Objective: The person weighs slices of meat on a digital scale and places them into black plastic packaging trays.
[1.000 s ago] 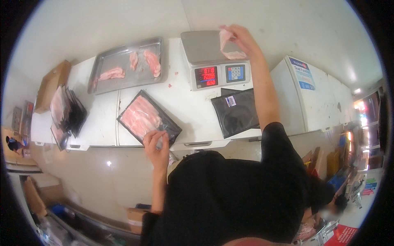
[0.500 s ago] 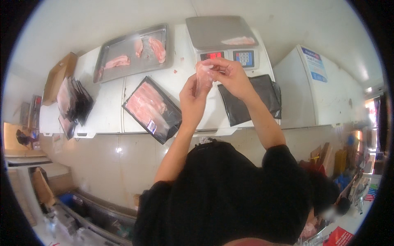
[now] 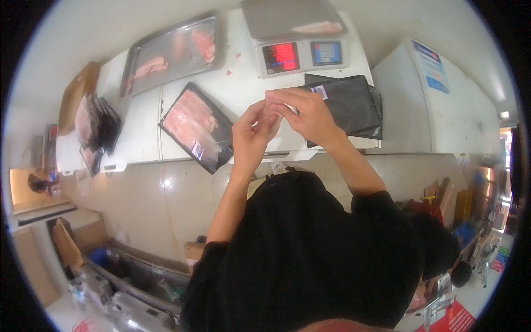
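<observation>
While fingers (image 3: 275, 113) pinch together, both hands meet, black tray (image 3: 347, 104) beneath.

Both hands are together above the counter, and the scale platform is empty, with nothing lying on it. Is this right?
Not quite. The head view shows both hands, left hand and right hand, together above the counter, but the scale platform is not empty: a pale piece of meat lies on it.

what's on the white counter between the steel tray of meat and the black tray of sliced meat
Nothing: in the head view, bare white counter separates the steel tray from the black tray of sliced meat.

Bright, even light (slightly soft focus); fisheye bends the edges.
</observation>
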Demonstrator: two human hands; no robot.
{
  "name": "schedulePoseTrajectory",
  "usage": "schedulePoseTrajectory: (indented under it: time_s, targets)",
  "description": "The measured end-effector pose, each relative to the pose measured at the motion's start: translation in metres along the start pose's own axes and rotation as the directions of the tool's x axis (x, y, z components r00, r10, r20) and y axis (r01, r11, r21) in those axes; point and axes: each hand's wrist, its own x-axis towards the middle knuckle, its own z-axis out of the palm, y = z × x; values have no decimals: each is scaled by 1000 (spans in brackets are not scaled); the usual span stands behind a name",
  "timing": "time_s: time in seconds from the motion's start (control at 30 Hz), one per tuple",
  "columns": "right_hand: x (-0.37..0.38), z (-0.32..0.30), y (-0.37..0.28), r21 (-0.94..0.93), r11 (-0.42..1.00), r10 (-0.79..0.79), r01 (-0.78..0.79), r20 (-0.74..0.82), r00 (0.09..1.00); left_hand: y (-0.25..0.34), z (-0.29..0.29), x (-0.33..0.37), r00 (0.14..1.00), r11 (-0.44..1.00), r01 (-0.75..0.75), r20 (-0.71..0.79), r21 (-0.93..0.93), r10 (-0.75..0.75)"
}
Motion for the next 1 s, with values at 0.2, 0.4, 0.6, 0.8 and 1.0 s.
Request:
schedulePoseTrajectory:
  time_s: [0.2, 0.4, 0.6, 0.8, 1.0]
  targets:
    - [-6, 19, -5, 223, 939, 254, -260, 55, 966, -7, -12, -13, 995, 999, 40, -89, 33, -37]
    - [-10, 38, 23, 480, 802, 246, -355, 275, 929, 0, -32, -25, 995, 984, 79, -47, -160, -88]
    - [-40, 109, 47, 855, -320, 26, -408, 438, 898, -6, -45, -16, 980, 831, 122, -65, -543, -186]
    - [-64, 155, 10, 841, -501, 250, -205, 368, 896, -13, -89, 3, 968, 908, 165, -111, -385, -223]
    - [-82, 158, -24, 909, -372, 418, -187, 344, 841, -29, -153, 17, 982, 974, 98, 139, 204, -128]
